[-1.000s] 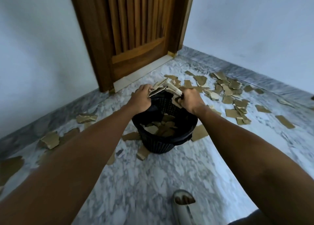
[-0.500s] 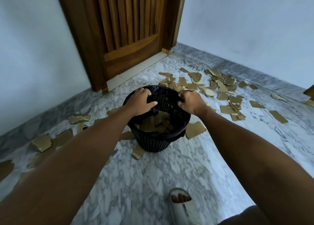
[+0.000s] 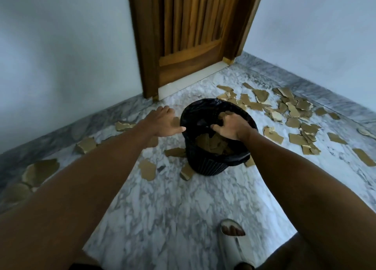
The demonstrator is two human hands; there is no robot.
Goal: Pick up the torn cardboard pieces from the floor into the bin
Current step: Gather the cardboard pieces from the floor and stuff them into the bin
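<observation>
**Brown cardboard scraps around a black bin**

Your left hand (image 3: 162, 123) hovers over the marble floor (image 3: 173, 208), just left of the bin (image 3: 205, 165). Its fingers are spread and it holds nothing. Your right hand (image 3: 232, 125) is above the mouth of the bin, fingers loosely bent downward, also with nothing in it. The bin has a black liner (image 3: 195, 110) and stands upright; several cardboard pieces (image 3: 211, 143) lie inside it. Many torn pieces (image 3: 293, 110) are scattered on the floor to the right of the bin, and some more (image 3: 85, 144) lie on the left near the wall. A wooden door (image 3: 189, 35) is behind the bin. One foot in a white slipper (image 3: 230, 247) shows at the bottom.
</observation>
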